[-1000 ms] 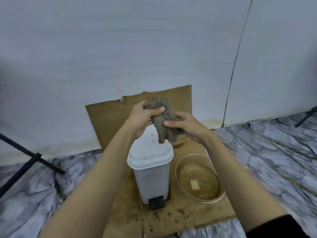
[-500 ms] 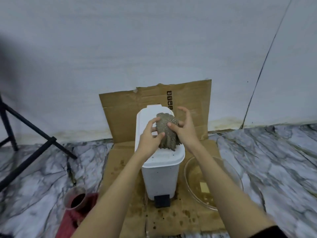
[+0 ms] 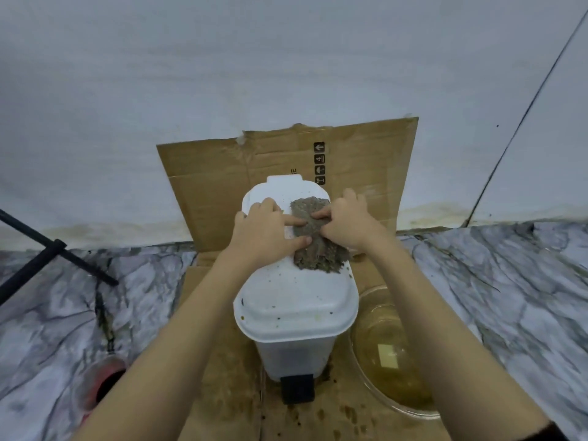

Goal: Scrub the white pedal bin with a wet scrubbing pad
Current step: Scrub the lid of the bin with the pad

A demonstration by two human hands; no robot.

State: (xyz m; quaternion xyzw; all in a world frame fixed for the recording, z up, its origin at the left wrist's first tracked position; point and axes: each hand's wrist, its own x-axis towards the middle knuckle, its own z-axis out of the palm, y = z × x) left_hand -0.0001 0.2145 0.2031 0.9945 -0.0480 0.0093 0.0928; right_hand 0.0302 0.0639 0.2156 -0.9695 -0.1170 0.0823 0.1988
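Note:
The white pedal bin (image 3: 294, 300) stands on brown cardboard, its lid speckled with dirt and its black pedal (image 3: 297, 388) facing me. A grey-brown scrubbing pad (image 3: 313, 243) lies flat on the far right part of the lid. My left hand (image 3: 265, 232) presses on the pad's left edge with its fingertips. My right hand (image 3: 348, 222) presses on the pad's right side, fingers spread over it.
A clear glass bowl (image 3: 359, 338) of murky water with a yellow piece in it sits right of the bin. A red cup (image 3: 101, 381) stands at the lower left. A black tripod leg (image 3: 57, 249) crosses the marble floor on the left. Cardboard (image 3: 222, 186) leans against the wall.
Both hands brought the bunched pad down from the air onto the bin lid and spread it flat. The view has tilted down and come closer.

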